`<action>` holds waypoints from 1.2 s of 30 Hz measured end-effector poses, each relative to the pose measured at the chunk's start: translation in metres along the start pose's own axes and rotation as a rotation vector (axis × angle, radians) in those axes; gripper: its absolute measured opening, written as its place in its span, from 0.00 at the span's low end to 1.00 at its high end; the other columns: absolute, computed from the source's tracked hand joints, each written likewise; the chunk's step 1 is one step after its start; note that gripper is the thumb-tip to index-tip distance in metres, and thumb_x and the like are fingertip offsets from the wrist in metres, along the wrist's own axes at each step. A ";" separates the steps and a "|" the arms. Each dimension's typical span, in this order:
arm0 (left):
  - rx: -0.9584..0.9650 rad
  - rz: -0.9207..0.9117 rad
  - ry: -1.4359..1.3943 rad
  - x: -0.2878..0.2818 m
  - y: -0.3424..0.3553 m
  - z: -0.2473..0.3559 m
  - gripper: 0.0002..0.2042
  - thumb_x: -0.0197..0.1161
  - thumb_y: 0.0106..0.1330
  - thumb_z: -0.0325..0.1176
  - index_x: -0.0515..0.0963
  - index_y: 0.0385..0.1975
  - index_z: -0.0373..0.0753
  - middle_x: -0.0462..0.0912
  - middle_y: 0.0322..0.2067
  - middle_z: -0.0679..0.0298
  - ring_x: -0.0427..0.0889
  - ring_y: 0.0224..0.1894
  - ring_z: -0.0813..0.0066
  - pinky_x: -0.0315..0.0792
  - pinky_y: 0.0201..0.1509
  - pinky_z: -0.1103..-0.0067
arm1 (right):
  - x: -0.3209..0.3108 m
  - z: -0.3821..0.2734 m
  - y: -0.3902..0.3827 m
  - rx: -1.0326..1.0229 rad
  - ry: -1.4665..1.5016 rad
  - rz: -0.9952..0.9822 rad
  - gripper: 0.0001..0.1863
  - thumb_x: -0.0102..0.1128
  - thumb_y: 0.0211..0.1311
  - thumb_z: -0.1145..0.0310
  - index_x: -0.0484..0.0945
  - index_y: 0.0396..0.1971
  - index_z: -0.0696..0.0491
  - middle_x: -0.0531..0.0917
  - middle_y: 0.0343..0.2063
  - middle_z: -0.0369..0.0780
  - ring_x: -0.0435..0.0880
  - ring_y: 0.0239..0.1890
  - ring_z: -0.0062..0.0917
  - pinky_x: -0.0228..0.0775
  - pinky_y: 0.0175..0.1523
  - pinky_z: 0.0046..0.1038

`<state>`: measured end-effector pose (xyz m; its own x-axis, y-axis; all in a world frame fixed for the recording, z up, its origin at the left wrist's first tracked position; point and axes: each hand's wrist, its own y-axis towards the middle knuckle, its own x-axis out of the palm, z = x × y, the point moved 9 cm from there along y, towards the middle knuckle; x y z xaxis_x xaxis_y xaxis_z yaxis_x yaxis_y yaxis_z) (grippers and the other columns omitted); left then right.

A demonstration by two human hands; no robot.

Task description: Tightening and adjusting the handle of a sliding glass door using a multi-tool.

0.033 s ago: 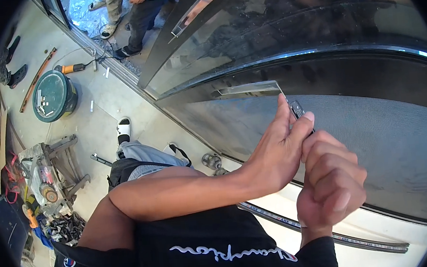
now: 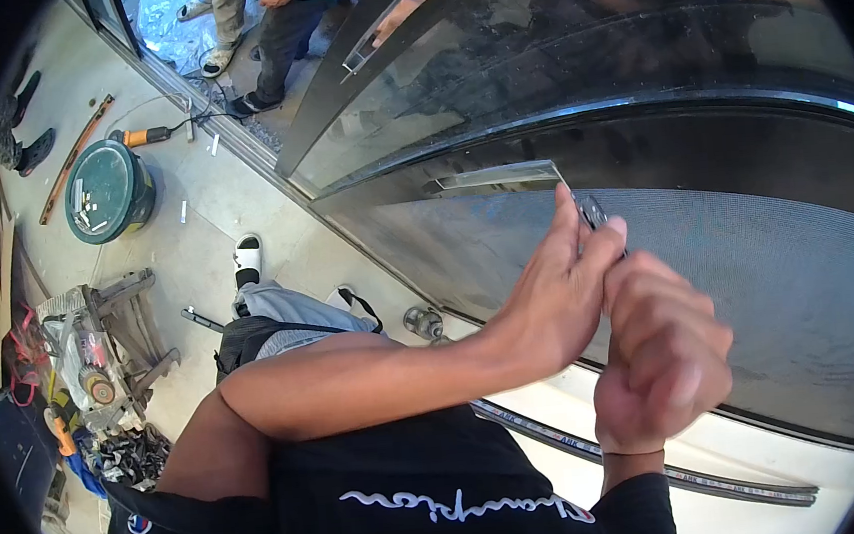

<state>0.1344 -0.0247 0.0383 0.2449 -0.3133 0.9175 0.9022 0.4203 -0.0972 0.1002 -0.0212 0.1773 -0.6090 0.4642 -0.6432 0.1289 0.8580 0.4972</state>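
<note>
A slim utility knife (image 2: 592,212) with a dark body tilts up and left, its narrow tip at the corner of a long, shiny rectangular recess (image 2: 496,175) in the door's dark frame. The fingers of my left hand (image 2: 550,297) press on the knife near its front, one fingertip close to the tip. Behind it my right hand (image 2: 664,349) is closed in a fist around the rear of the knife, hiding most of the handle. Both hands are in front of the dark sliding door panel (image 2: 748,272) with its mesh-like surface.
Left on the floor are a green-lidded bucket (image 2: 105,192), an orange power tool (image 2: 144,137) and a worn wooden stool (image 2: 125,321). Dark strips (image 2: 745,485) lie below the door. Another person's legs (image 2: 283,62) stand beyond the doorway. A glass jar-like object (image 2: 422,322) sits by the track.
My right fist has shifted slightly and is blurred by motion. My left hand and the knife have barely moved.
</note>
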 end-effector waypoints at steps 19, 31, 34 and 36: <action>0.002 -0.023 -0.006 0.003 0.010 -0.002 0.27 0.50 0.78 0.48 0.62 0.62 0.30 0.75 0.41 0.62 0.73 0.43 0.81 0.68 0.50 0.82 | -0.002 0.002 0.003 -0.020 -0.025 -0.079 0.30 0.48 0.73 0.58 0.52 0.11 0.54 0.59 0.10 0.34 0.57 0.14 0.25 0.58 0.25 0.30; 0.094 0.019 -0.083 0.002 0.000 0.002 0.23 0.50 0.78 0.45 0.65 0.62 0.34 0.75 0.38 0.66 0.72 0.39 0.85 0.66 0.46 0.84 | 0.004 -0.006 0.000 -0.093 -0.048 -0.154 0.33 0.47 0.74 0.55 0.52 0.09 0.55 0.57 0.09 0.34 0.57 0.11 0.26 0.58 0.22 0.29; 0.060 -0.020 -0.087 -0.002 0.007 0.001 0.22 0.50 0.77 0.44 0.66 0.61 0.35 0.75 0.37 0.67 0.72 0.39 0.85 0.65 0.46 0.85 | 0.006 -0.007 -0.001 -0.074 -0.024 -0.190 0.32 0.47 0.74 0.56 0.53 0.09 0.55 0.57 0.10 0.35 0.57 0.12 0.26 0.59 0.23 0.29; 0.026 -0.058 -0.102 0.003 0.002 -0.003 0.22 0.50 0.77 0.44 0.66 0.62 0.35 0.74 0.36 0.67 0.71 0.39 0.86 0.65 0.46 0.85 | 0.007 0.000 0.002 -0.063 -0.094 -0.169 0.32 0.47 0.73 0.56 0.53 0.09 0.56 0.57 0.10 0.35 0.57 0.12 0.26 0.59 0.23 0.29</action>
<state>0.1382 -0.0274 0.0392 0.1537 -0.2499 0.9560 0.9040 0.4262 -0.0339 0.0962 -0.0166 0.1741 -0.5412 0.3359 -0.7709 -0.0203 0.9113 0.4113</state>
